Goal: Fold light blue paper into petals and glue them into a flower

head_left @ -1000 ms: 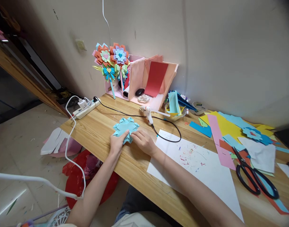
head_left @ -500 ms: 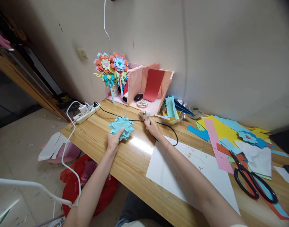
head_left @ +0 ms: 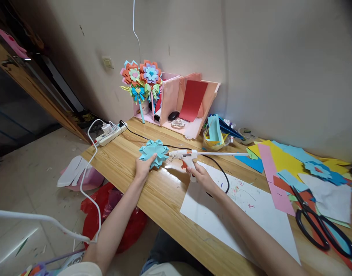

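Observation:
My left hand point(head_left: 144, 167) grips a light-blue folded paper flower point(head_left: 154, 148) by its near edge, thumb on top, just above the table. In my right hand point(head_left: 199, 174) is a white hot glue gun point(head_left: 185, 155), fingers wrapped round its handle. A long white glue stick point(head_left: 224, 153) juts out of the gun's back to the right. The nozzle points left and is at the flower's right edge; whether it touches the paper I cannot tell. The gun's black cord point(head_left: 222, 168) curves over the table behind and beside it.
A white sheet point(head_left: 236, 214) lies under my right forearm. Black scissors point(head_left: 319, 218) and coloured paper point(head_left: 279, 159) are on the right. A pink cardboard organiser point(head_left: 171, 97) and finished paper flowers point(head_left: 142, 73) stand at the back. A power strip point(head_left: 111, 137) sits at the left edge.
My right hand has brought the glue gun nearer and turned it side-on, its nozzle now at the flower. The flower stays in my left hand. The view has shifted slightly left.

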### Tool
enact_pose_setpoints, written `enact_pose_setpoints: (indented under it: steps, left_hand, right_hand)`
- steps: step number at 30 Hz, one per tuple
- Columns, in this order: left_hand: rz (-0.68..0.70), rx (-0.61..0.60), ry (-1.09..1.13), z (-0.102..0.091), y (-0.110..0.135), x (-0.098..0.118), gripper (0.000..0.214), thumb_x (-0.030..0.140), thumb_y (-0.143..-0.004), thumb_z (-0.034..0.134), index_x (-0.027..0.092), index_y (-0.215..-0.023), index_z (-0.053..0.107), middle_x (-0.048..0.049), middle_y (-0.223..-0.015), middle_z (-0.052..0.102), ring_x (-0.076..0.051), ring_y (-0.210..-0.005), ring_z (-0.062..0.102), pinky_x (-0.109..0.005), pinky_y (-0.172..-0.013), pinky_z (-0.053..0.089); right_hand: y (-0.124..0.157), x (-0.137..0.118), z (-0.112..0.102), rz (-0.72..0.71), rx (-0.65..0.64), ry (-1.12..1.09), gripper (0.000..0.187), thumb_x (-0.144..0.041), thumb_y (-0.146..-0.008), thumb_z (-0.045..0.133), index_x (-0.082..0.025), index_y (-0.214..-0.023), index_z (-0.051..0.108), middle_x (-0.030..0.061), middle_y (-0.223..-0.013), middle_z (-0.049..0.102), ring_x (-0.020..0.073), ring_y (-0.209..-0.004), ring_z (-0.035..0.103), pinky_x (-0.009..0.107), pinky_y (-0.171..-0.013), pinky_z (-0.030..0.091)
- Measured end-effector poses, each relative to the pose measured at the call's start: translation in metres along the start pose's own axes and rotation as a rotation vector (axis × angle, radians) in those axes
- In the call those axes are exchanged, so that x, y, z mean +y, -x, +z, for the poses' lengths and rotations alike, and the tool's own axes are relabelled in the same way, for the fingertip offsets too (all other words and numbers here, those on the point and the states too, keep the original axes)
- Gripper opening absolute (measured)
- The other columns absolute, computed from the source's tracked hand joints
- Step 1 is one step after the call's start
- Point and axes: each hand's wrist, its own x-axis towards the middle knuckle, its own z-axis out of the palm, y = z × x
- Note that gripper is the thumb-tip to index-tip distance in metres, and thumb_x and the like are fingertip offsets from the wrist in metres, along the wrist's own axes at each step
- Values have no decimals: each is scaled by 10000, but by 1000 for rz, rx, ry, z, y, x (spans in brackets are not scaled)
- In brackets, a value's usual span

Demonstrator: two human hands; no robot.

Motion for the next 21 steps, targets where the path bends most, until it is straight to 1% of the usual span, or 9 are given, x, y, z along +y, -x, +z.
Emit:
enact_pose_setpoints:
  steps: [3,8,16,21]
  left_hand:
    - [4,-24,20,0,1,-1,428,315,-469,784,94,-821,680,-72,-821,707,-182,-701,640,-305,-703,510]
    - [7,-38,31,-1,3,0,427,313,-476,782,91,-826,681,-72,-820,705,-173,-691,637,-299,-697,509]
    - [-6,-26,26,0,4,3,431,316,-460,788,91,-812,681,-71,-788,703,-170,-670,630,-291,-669,503]
    - [-3,-31,24,0,4,3,417,311,-470,785,87,-806,679,-73,-785,702,-166,-669,627,-283,-664,502]
  right_hand:
    - [-4,4,2,0,-12,15,270,-408,-800,416,-183,-654,447,-13,-635,464,125,-600,422,255,-590,336]
    - [-7,6,5,19,-16,32,282,-409,-784,414,-187,-612,441,-18,-605,458,127,-590,424,259,-585,334]
    - [-8,-3,5,61,-40,-5,286,-420,-776,414,-188,-609,429,-25,-600,441,122,-579,413,255,-567,317]
    - [-7,-6,5,63,-54,1,276,-407,-784,412,-186,-621,434,-27,-603,424,121,-583,404,255,-568,313]
